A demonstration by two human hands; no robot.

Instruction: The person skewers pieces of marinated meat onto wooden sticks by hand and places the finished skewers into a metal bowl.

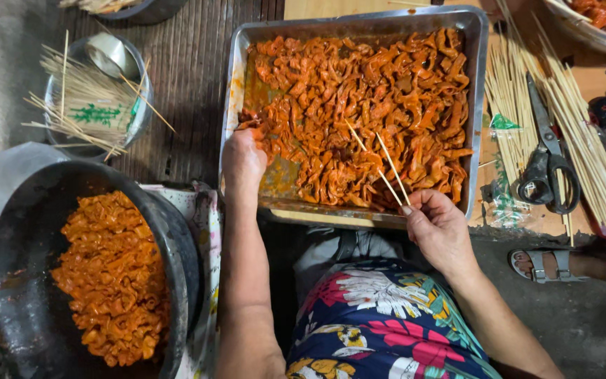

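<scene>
Two bamboo skewers (379, 160) are pinched in the right hand (438, 228), tips resting over the orange marinated meat strips (366, 105) in a metal tray (477, 84). Left hand (243, 160) closes on meat at the tray's left edge. Black pan (170, 231) left; scissors (547, 158) right.

Two thin bamboo skewers (387, 168), tilted over a steel tray (236, 63), are pinched at their near ends, tips resting on orange-red sauced meat strips (366, 98) filling it.
</scene>
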